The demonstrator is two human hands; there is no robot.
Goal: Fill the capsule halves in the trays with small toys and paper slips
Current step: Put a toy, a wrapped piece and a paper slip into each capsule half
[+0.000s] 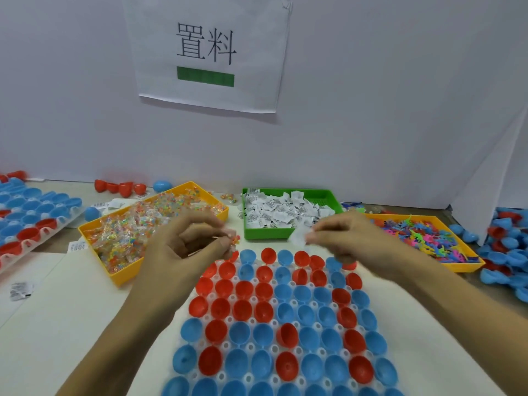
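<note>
Hovering over the far rows of the capsule tray, both hands are busy. Left hand: fingers curled, thumb and fingertips pinching a small toy packet, clear wrap with orange bits inside, just above the tray's far-left corner. Right hand: fingers curled, pinching a white paper slip that sticks out to its left, above the far edge of the tray.

Tray is white, lies on the counter directly before the person. Its wells carry open capsule halves, red and blue mixed, hollow side up. Those in clear sight look hollow; the far row is partly hidden by the hands.

Behind the tray, left to right:
- yellow bin heaped with clear-wrapped toy packets, set at a slant, just beside the left hand;
- green bin of folded white printed slips, near the wall;
- second yellow bin of loose bright plastic figures, pink, blue and green, right of the right hand.

Far left: another tray of red and blue halves, tilted. Loose red and blue halves piled at far right; a few more along the wall behind the first yellow bin. Stray slips on the counter at left. Paper sign with two printed characters and a green bar hangs on the white wall.
</note>
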